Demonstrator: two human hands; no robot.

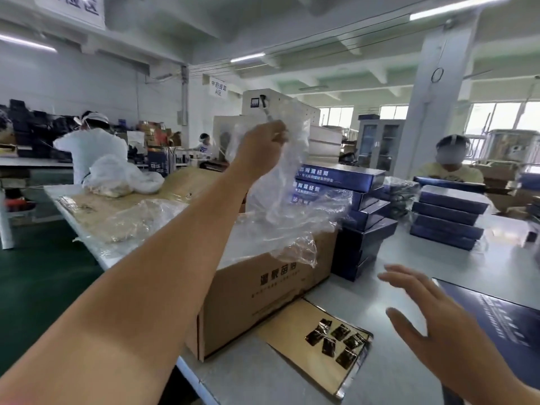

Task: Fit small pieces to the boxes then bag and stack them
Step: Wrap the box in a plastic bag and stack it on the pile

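Note:
My left hand (260, 147) is raised high over the table, shut on the top of a clear plastic bag (280, 200) that hangs down above an open brown carton (263, 290). My right hand (432, 314) hovers open over the grey table, fingers spread, holding nothing. Just right of it lies a dark blue box (496, 314), partly cut off by the frame. Several small dark pieces (336, 340) lie on a tan card (298, 346) in front of the carton. A stack of dark blue boxes (359, 211) stands behind the carton, partly hidden by the bag.
A second stack of bagged blue boxes (447, 217) stands at the far right of the table (409, 258). A person in yellow (450, 168) works behind it. Flattened cardboard under plastic (122, 217) covers the left end. Other workers sit at benches beyond.

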